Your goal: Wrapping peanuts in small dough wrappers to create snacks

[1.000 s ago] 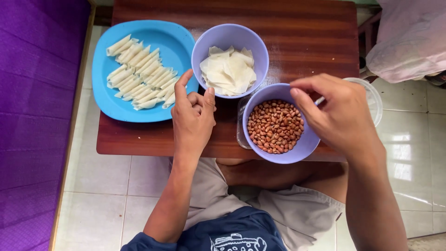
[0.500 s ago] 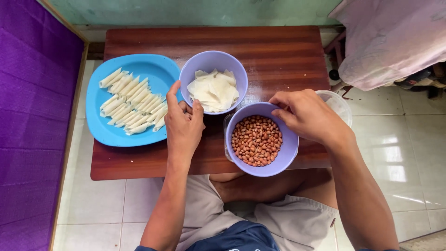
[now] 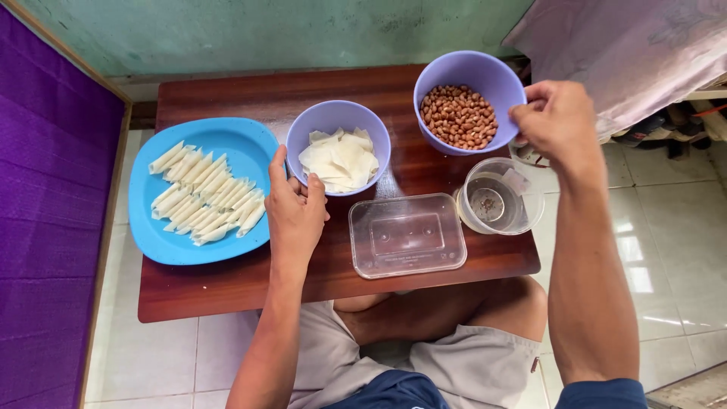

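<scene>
Lifted to the table's far corner, peanut bowl (image 3: pixel 468 102) hangs gripped by right-hand fingers (image 3: pixel 530 113).

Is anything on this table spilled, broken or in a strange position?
Nothing is spilled or broken. One thing stands out: the round clear container overhangs the right edge of the wooden table. The right hand holds the bowl of peanuts by its rim at the far edge.

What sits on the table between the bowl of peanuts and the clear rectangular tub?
Only bare wooden table separates the bowl of peanuts and the clear tub in the head view; the round clear container stands just right of that stretch.
</scene>
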